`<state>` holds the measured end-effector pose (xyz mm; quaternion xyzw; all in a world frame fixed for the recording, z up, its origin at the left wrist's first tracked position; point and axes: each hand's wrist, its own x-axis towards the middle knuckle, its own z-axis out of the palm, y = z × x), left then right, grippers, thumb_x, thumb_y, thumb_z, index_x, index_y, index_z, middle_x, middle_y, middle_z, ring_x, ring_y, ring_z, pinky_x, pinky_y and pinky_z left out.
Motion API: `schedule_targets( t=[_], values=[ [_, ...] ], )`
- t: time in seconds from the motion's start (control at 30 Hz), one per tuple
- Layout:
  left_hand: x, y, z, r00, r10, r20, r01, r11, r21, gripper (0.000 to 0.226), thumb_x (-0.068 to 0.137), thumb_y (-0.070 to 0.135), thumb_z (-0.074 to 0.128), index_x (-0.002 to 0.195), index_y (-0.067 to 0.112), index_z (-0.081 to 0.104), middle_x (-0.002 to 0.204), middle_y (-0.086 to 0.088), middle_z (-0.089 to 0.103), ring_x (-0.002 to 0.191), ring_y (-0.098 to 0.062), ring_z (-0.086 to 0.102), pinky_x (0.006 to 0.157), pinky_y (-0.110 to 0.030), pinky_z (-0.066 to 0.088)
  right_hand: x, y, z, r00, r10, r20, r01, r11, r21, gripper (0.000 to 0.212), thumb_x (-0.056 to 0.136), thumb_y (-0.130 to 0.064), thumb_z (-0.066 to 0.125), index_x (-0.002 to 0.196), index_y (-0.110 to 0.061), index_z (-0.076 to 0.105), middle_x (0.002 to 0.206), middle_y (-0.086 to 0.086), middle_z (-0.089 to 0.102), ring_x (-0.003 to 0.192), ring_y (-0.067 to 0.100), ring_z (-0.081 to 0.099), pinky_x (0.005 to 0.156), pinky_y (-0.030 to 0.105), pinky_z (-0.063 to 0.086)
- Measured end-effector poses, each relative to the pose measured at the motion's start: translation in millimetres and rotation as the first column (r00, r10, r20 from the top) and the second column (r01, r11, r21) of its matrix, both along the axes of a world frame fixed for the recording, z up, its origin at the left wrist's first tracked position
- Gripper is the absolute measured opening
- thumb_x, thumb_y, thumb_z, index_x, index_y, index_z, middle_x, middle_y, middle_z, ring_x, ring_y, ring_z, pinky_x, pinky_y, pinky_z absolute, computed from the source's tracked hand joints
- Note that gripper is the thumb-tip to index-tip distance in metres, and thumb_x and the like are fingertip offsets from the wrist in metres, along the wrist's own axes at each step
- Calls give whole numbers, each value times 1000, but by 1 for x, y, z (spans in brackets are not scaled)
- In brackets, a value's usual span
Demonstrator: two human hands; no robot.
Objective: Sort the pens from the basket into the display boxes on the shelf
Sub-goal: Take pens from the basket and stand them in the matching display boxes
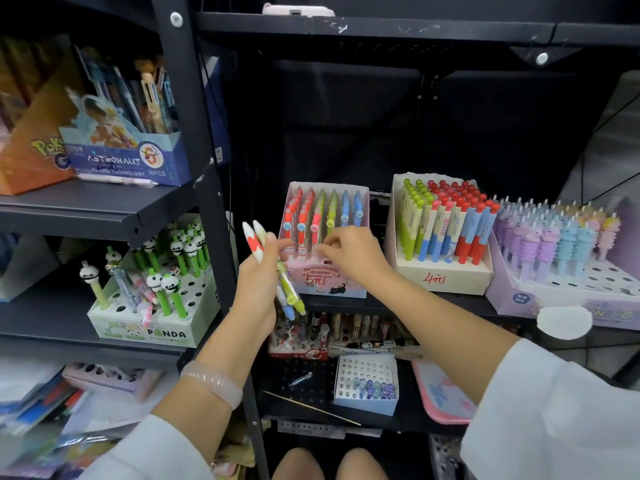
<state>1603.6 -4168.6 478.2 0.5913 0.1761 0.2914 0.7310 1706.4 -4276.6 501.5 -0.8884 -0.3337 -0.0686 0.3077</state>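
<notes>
Head view looks down on a black metal shelf carrying several display boxes. Far right sits a wide lilac box of pastel spiral-topped pens, with many bare holes along its front. Left of it stands a cream box of ball-topped pens in green, blue and red. Next left is the pink box of eraser pens in red, green and blue rows. On the neighbouring rack to the left, a panda box holds green panda pens among open holes. No basket shows anywhere.

Left hand grips a bundle of pens, their long axis running from upper left, where two white rounded ends stick up above the fist, down to lower right, where the tips hang below it. That bundle sits just beside the pink box's left front corner. Right hand hovers at the pink box's front row with fingers curled in a narrow pinch; whether a pen is between them I cannot tell, since the fingertips overlap the standing pens.

The coming move likely turns on this: the bundle lies just left of the right hand, near enough to pluck from, and the pink box's holes sit directly under those fingers, so a pen would need turning upright, tip down, before it drops in.
</notes>
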Motion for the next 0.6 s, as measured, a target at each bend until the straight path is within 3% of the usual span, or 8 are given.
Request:
schedule_targets(
  t=[0.07, 0.13, 0.23, 0.3, 0.37, 0.43, 0.5, 0.6],
  values=[
    [-2, 0, 2, 1000, -17, 8, 17, 1000, -20, 44, 93, 52, 38, 100, 20, 68, 114, -9, 65, 109, -30, 58, 99, -52, 42, -14, -10, -1, 992, 124, -10, -121, 976, 180, 23, 89, -34, 58, 96, -15, 69, 85, -3, 68, 76, 4, 60, 72, 18, 50],
    [-1, -4, 3, 999, -27, 36, 29, 998, -58, 44, 92, 52, 37, 98, 22, 68, 116, -7, 64, 109, -26, 59, 99, -49, 43, -29, -17, -8, 938, 308, -157, -268, 936, 229, 17, 89, -38, 58, 100, -26, 64, 87, -13, 65, 77, -6, 58, 68, 6, 46],
    [3, -12, 3, 996, -51, 70, 59, 993, -106, 41, 90, 53, 40, 95, 25, 69, 118, -1, 64, 104, -15, 62, 91, -39, 51, -44, -24, -25, 853, 401, -333, -331, 910, 248, 25, 84, -35, 65, 108, -29, 57, 82, -11, 67, 74, -5, 60, 71, 7, 46],
    [4, -15, 0, 992, -89, 89, 97, 991, -92, 40, 88, 54, 42, 99, 25, 68, 107, 8, 68, 96, -9, 65, 79, -29, 54, -45, -28, -30, 864, 379, -331, -290, 913, 286, 26, 84, -27, 66, 109, -23, 58, 78, -10, 65, 72, -1, 59, 72, 13, 47],
    [3, -16, -2, 991, -104, 88, 111, 991, -73, 37, 90, 50, 41, 102, 23, 65, 83, 11, 71, 70, -3, 67, 60, -21, 53, -39, -37, -26, 880, 338, -332, -227, 916, 331, 21, 86, -24, 64, 107, -23, 61, 89, -4, 65, 79, 6, 60, 76, 22, 52],
    [1, -14, -5, 995, -78, 64, 83, 994, -67, 31, 93, 42, 44, 94, 18, 64, 61, 6, 64, 49, -6, 57, 47, -20, 47, -31, -48, -20, 886, 319, -336, -167, 896, 411, 14, 87, -23, 63, 100, -27, 64, 94, -2, 66, 78, 6, 61, 75, 24, 54],
    [1, -15, -6, 992, -94, 79, 103, 987, -126, 27, 92, 35, 50, 85, 11, 62, 55, 4, 56, 44, -6, 47, 42, -18, 42, -24, -56, -13, 872, 351, -342, -121, 831, 543, 10, 86, -21, 65, 92, -29, 65, 83, -6, 67, 65, 2, 61, 68, 18, 52],
    [5, -24, -5, 980, -141, 141, 178, 940, -291, 19, 89, 27, 57, 87, 8, 60, 56, 4, 56, 39, -4, 38, 35, -15, 31, -19, -54, -3, 818, 425, -389, 4, 672, 741, 5, 87, -16, 64, 89, -18, 68, 67, -9, 64, 59, 2, 57, 62, 14, 50]
  ],
)
